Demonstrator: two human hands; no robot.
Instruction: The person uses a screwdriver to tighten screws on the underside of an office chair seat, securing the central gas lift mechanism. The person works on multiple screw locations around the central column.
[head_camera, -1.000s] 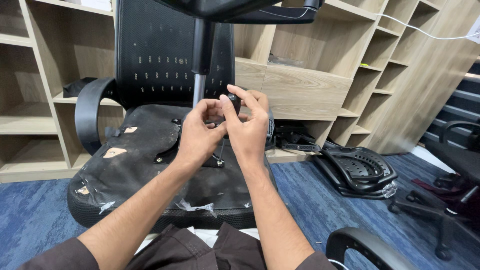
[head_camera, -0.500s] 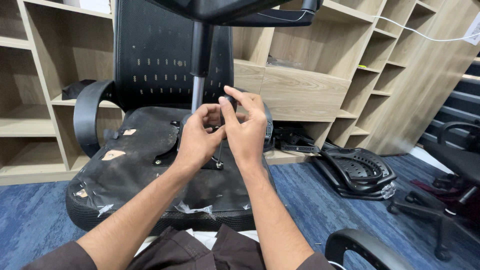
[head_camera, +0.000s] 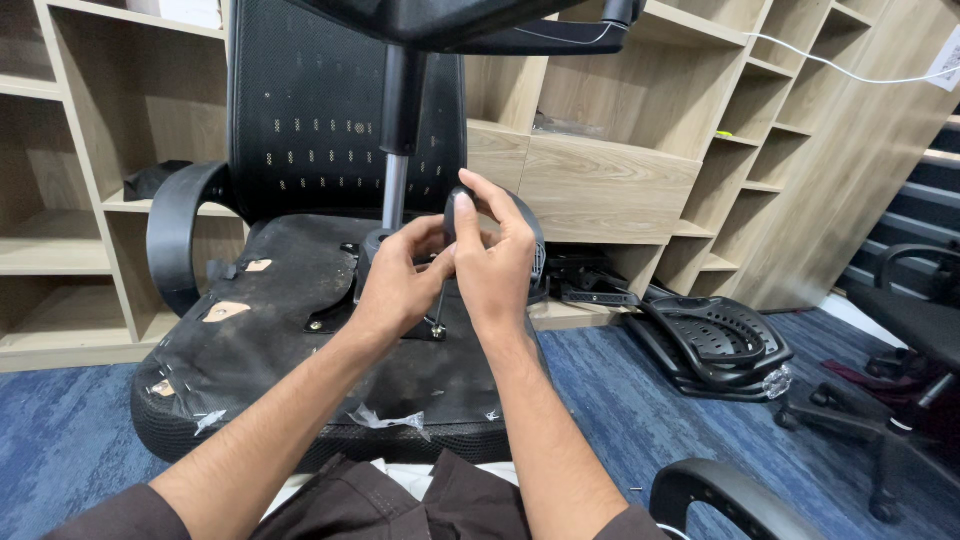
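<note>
Head view, item by item. Upturned office chair (head_camera: 300, 300): black, lying seat-down against your knees, its fabric underside facing you with torn patches and staples along the near edge; mesh back rising behind; one curved armrest (head_camera: 175, 235) at the left. Gas-lift column (head_camera: 397, 150): black sleeve over a silver shaft, standing up from the metal mechanism plate at the centre of the seat underside, base of the chair overhead at the top edge.

Your left hand (head_camera: 395, 285): fingers curled, pinching at a small part just beside the foot of the column; what it grips is too hidden to name. Your right hand (head_camera: 495, 265): closed round a slim dark tool (head_camera: 438, 305), thumb raised, the tool's tip pointing down at a small bolt on the plate; the two hands touch each other.

Surroundings: light wooden shelving (head_camera: 600, 180) behind and to both sides; a stack of black chair seat shells (head_camera: 715, 345) on the blue carpet at the right; another armrest (head_camera: 730, 495) at the lower right corner.
</note>
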